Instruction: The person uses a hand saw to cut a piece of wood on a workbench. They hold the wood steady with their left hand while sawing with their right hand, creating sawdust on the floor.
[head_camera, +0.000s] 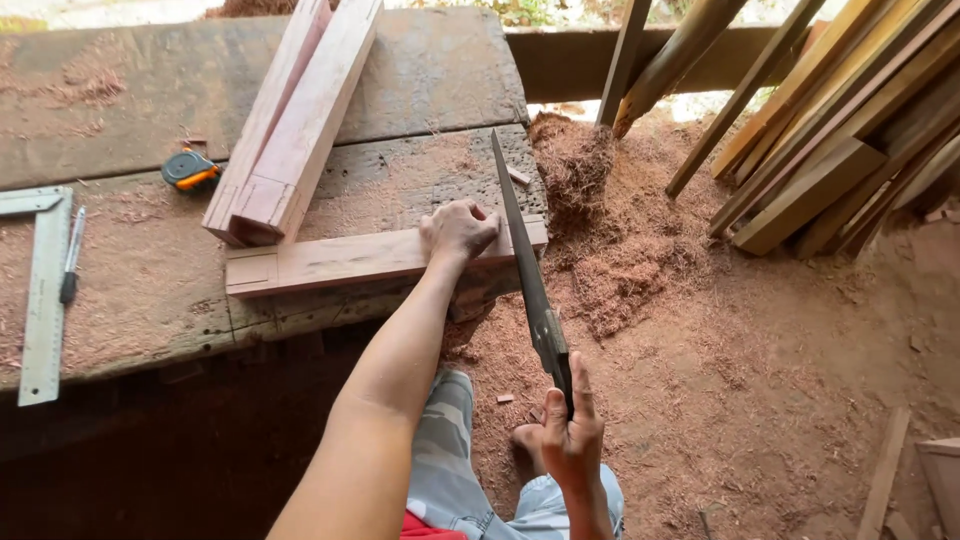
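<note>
My left hand (458, 230) presses the board (340, 260) crosswise on the tabletop (120, 290); my right hand (572, 435) grips the saw (522, 255) at its right end.

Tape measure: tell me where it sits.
The tape measure lies on the workbench's left half, just left of the stacked timber posts, above the steel square.
</note>
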